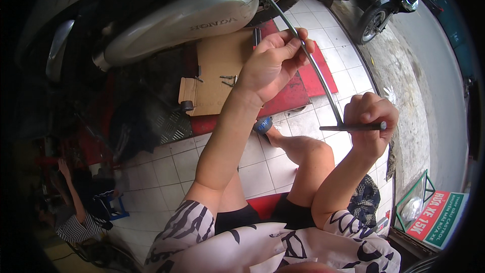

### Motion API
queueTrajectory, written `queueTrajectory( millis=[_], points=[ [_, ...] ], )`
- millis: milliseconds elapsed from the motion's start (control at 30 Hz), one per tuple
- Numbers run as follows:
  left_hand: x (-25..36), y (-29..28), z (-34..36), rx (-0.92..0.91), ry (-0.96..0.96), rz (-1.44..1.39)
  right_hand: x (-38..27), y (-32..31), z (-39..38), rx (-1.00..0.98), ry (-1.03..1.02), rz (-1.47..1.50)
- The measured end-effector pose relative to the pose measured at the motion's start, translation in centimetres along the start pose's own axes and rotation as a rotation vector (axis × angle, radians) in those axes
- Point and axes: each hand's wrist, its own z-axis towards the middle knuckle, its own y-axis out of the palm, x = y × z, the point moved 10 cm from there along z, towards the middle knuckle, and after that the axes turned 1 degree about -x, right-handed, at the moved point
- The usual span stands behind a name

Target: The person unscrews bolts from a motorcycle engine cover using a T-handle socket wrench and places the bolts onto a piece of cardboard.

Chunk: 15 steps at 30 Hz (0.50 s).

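A long steel T-handle wrench [321, 77] runs from the wheel end of a parked scooter down toward me. My left hand [275, 63] is closed around the middle of its shaft, thumb and fingertips pinching the rod. Around the crossbar at the near end, my right hand [371, 116] is curled with its fingers bent. The wrench's far tip reaches beside the end of the scooter's silver side cover [187, 23]; exactly what it meets there is too dark to tell.
Several bolts [228, 78] lie on a cardboard sheet [217, 98] over a red lift platform [288, 93]. At lower left another person [76, 212] sits low by a blue stool [118, 208]. Outside at right stand a motorbike [376, 20] and a red-and-green sign [438, 218].
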Motion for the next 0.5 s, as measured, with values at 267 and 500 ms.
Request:
queueTrajectory(
  millis=[267, 500],
  points=[
    [0.4, -0.8, -0.2, 0.031, 0.029, -0.072, 2.3, 10.3, -2.4, -0.562, 0.602, -0.65],
    [1.4, -0.4, 0.0, 0.004, 0.074, -0.134, 0.6, 4.1, -4.3, -0.468, 0.969, -0.819]
  ],
)
